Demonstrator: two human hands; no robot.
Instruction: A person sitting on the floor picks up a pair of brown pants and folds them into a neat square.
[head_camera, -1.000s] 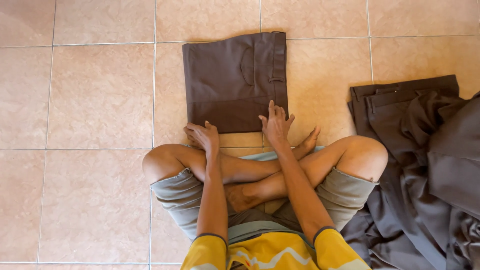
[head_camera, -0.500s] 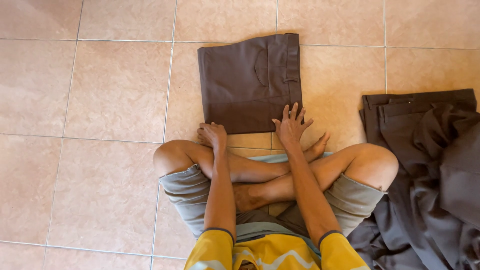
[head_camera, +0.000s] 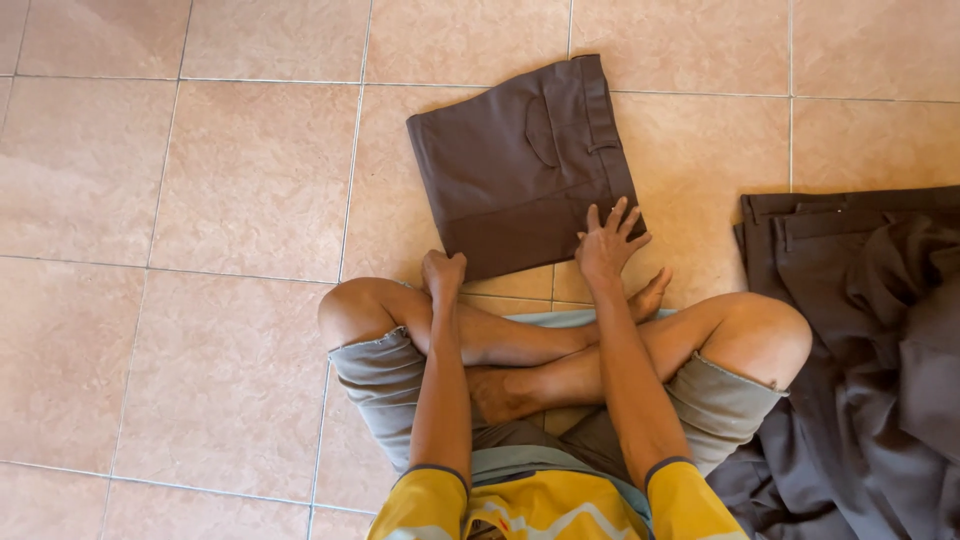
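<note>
Left hand (head_camera: 443, 272) sat loosely curled at the near edge of the folded brown trousers (head_camera: 522, 165), grip on nothing. The trousers lay flat on the tiled floor (head_camera: 200, 200) ahead of the crossed legs, already a neat rectangle, so that fold looked done. Right hand (head_camera: 607, 243) pressed its near corner, fingers spread wide. Unfolded dark garment pile (head_camera: 860, 340) at right seemed left.

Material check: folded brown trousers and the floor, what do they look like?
Folded brown trousers: woven cloth, probably cotton or a blend, matte; stitched pocket flap, belt loop and soft creases show. The right hand rests on their near corner; the left hand sits at their near edge. Floor: glazed ceramic tile by the look, peach, slightly glossy, with grout lines.
</note>
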